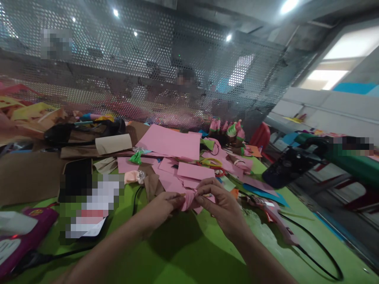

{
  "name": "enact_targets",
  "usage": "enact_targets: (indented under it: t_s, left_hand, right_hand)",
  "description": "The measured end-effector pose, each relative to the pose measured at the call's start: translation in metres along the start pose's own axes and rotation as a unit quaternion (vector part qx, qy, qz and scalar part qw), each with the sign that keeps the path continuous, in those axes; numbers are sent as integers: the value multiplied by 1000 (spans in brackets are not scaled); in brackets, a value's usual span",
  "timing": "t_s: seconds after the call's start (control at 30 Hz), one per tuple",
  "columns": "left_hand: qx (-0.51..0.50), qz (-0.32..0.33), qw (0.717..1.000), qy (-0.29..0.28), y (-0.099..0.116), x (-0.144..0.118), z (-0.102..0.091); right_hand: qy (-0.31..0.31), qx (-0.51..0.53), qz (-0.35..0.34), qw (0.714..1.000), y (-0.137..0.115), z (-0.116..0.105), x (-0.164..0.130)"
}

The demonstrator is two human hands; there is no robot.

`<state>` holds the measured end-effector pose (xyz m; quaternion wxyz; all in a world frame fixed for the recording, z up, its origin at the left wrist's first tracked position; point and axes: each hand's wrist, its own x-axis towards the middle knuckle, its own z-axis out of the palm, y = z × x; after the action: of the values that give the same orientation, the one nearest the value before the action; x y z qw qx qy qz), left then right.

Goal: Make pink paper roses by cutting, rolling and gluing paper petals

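Both hands meet over the green table. My left hand and right hand both pinch a small pink paper piece between thumb and fingertips, held just off the table, between the two hands. A thin stick pokes out sideways at my left fingertips (can't tell how it's fixed to the paper).

Step, as I read it: gathering or rolling the pink piece around that stick. Next move needs a tight, even pinch from both sides so the fold doesn't spring open.

Just beyond the hands: loose pink paper sheets, yellow-handled scissors past my right hand. A glue gun lies to the right of my right hand, cord trailing off. Left of my left hand, a black phone. Far side, a perforated metal screen.
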<state>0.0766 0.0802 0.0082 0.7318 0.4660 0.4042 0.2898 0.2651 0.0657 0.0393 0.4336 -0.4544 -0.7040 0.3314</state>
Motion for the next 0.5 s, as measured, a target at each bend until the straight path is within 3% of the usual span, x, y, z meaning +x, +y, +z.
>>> enact_targets:
  t_s: [0.13, 0.3, 0.5]
  left_hand:
    - [-16, 11, 1000, -11, -1, 1, 0]
    - [43, -11, 998, 46, 1, -2, 2]
    - [149, 85, 985, 6, 3, -1, 2]
  right_hand:
    - [-7, 3, -2, 1000, -2, 0, -2]
    - [-41, -12, -17, 999, -10, 3, -4]
    - [-13, -19, -18, 1000, -7, 8, -3]
